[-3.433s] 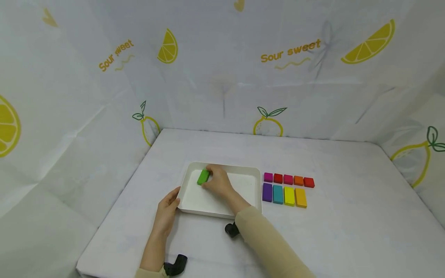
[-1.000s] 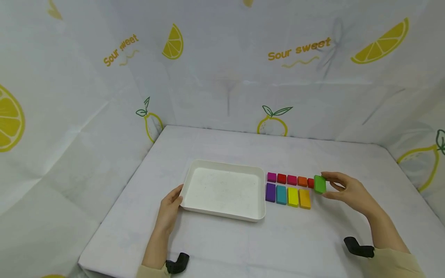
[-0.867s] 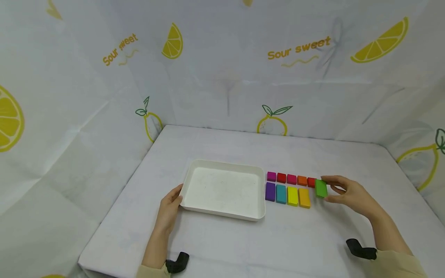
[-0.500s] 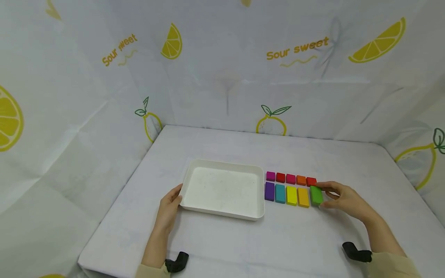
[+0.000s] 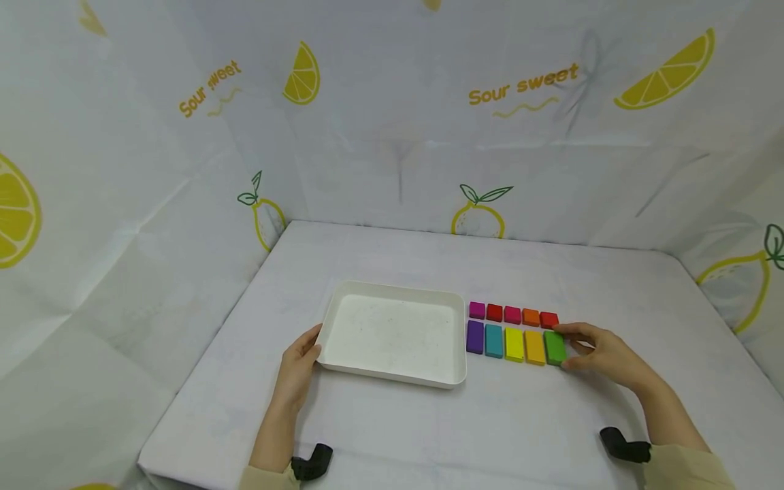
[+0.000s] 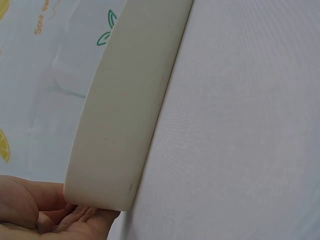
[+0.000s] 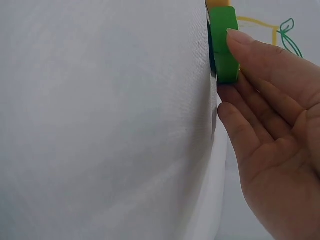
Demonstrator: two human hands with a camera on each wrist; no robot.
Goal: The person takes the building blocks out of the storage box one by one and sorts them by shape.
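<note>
My right hand (image 5: 612, 357) pinches a green rectangular block (image 5: 554, 348) at the right end of the front row of blocks. In the right wrist view, the thumb lies on the near face of that green block (image 7: 225, 37), with fingers behind and below it. An orange-yellow block (image 5: 535, 348) is right beside it on the left. My left hand (image 5: 295, 371) grips the left front corner of a shallow white tray (image 5: 392, 333) with nothing in it. Up close in the left wrist view, fingers hold the end of the tray's wall (image 6: 117, 120).
Farther left in the front row lie yellow (image 5: 514, 345), teal (image 5: 493, 341) and purple (image 5: 475, 337) blocks. Behind them runs a row of smaller blocks, from magenta (image 5: 476, 310) to red (image 5: 548, 320). A white cloth covers the table (image 5: 520, 422); a lemon-print curtain (image 5: 380, 136) hangs around it.
My right hand has taken the green block out of the tray, over to the right and down beside the orange-yellow block. My left hand stays at the tray's corner.
</note>
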